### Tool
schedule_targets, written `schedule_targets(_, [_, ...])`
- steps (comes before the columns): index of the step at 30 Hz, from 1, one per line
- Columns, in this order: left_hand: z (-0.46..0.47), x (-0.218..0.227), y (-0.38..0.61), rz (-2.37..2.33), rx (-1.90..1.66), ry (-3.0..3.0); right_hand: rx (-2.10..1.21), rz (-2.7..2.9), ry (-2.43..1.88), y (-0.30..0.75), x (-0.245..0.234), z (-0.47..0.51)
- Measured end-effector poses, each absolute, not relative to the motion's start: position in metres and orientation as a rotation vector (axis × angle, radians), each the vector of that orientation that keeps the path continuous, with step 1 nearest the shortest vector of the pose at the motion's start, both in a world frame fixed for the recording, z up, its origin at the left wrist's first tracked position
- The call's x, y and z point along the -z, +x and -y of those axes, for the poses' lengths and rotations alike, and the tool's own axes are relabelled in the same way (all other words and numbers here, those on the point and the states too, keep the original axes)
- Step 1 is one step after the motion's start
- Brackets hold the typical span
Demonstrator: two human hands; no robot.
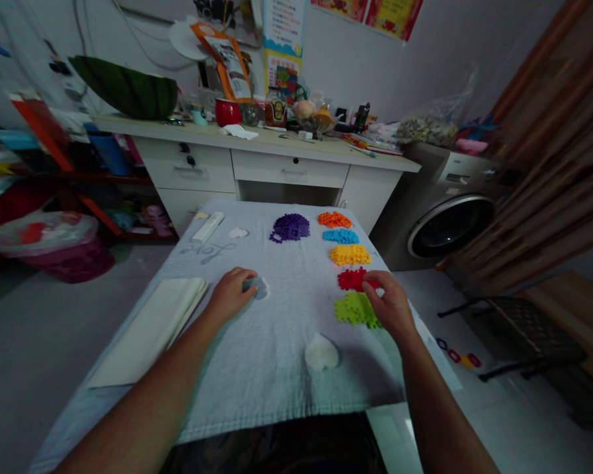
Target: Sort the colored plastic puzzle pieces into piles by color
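On the cloth-covered table (277,329), my left hand (232,294) rests over a grey-and-white heart print (261,288), thumb and index finger apart with nothing seen between them. My right hand (389,304) is at the right edge of a flat group of red interlocking plastic pieces (350,279); its thumb and index finger appear closed on a red piece there. Just below lie lime-green pieces (356,309), partly covered by that hand. Yellow pieces (350,255), blue pieces (340,236) and orange pieces (334,219) line up beyond the red ones. A purple heap (290,228) sits at the far middle.
A folded cream cloth (148,329) lies along the table's left side, with a white box-like object (208,228) beyond it. Behind stands a cluttered white desk (286,164). To the right are a washing machine (447,217) and a low chair (528,329); a pink bin (54,247) stands left.
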State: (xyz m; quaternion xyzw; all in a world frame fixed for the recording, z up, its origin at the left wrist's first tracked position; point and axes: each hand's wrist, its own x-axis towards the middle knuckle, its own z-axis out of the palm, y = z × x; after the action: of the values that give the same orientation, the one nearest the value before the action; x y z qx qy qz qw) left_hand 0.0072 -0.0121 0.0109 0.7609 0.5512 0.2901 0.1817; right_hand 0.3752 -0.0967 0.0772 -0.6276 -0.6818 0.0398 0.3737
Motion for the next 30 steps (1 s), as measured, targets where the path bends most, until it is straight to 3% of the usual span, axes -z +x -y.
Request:
schedule_targets(5, [0.022,-0.023,0.021,-1.593,-0.543,2.304,-0.051,1.71,-1.906,0.424,-0.041,0.112])
schedule_targets(11, [0.071,-0.058,0.063,-1.153,-0.263,2.43,-0.113,1.645,-2.096,0.429,-0.017,0.122])
schedule_targets(14, [0.09,-0.068,0.1,-0.921,-0.321,2.507,-0.114,1.658,-2.109,0.425,-0.017,0.123])
schedule_targets(21, [0.084,-0.047,0.188,-0.963,-0.443,2.539,-0.151,1.669,-1.94,0.413,-0.017,0.125])
schedule_targets(30, [0.084,-0.026,0.208,-0.998,-0.545,2.478,-0.292,1.51,-1.762,0.39,-0.023,0.128])
